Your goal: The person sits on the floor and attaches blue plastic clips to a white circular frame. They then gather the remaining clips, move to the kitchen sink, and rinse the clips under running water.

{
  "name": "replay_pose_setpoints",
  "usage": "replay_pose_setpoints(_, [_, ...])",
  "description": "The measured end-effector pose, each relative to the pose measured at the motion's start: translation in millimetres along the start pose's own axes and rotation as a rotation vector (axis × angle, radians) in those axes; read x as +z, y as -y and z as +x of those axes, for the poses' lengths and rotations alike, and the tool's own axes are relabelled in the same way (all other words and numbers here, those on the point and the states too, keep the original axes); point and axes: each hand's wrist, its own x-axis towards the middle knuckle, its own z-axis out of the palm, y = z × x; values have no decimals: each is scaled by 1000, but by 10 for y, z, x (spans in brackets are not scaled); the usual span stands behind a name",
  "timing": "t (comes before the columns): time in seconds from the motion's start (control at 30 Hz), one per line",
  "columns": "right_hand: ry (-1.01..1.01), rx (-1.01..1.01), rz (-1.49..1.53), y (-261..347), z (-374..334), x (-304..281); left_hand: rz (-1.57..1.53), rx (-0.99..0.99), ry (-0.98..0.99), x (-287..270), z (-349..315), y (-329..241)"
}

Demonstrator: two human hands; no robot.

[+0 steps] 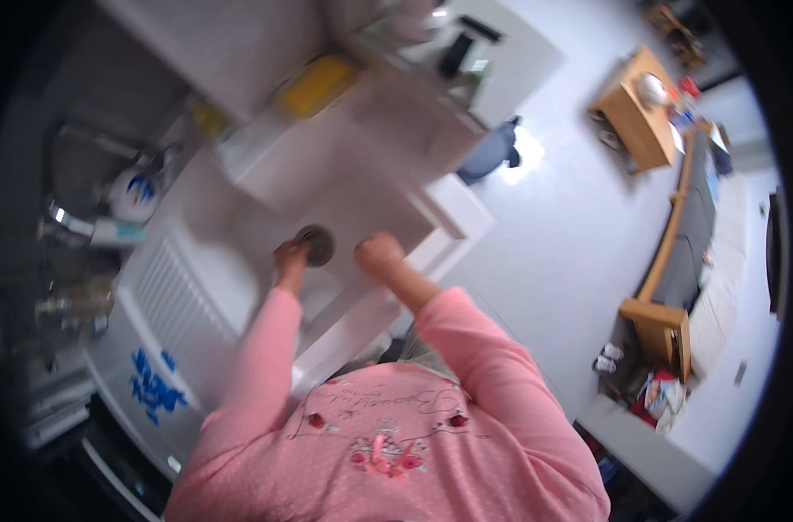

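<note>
A white laundry sink (227, 213) with a ribbed washboard slope (183, 287) lies in front of me. My left hand (289, 259) is down in the basin, its fingers closed on the left edge of a round grey drain strainer (318, 246). Whether the strainer is lifted or sits in its hole I cannot tell. To the right, my right hand (379, 256) makes a fist over the basin, near its right wall. Anything inside that fist is hidden. Both hands are slightly blurred, and pink sleeves cover my forearms.
A chrome faucet (70, 222) and a white bottle (134, 196) stand at the left. Beyond the basin lies a yellow object (318, 85). A white ledge (523, 65) holds dark items. Across the floor are a wooden cabinet (636, 117) and sofa (692, 230).
</note>
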Motion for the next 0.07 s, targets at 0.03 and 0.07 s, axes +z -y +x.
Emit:
replay_pose_setpoints(0.03, [-112,107,276,30,65,180,-137,0,49,19,3,-90])
replay_pose_setpoints(0.07, [-99,143,529,73,93,143,-277,-3,94,-3,69,-139])
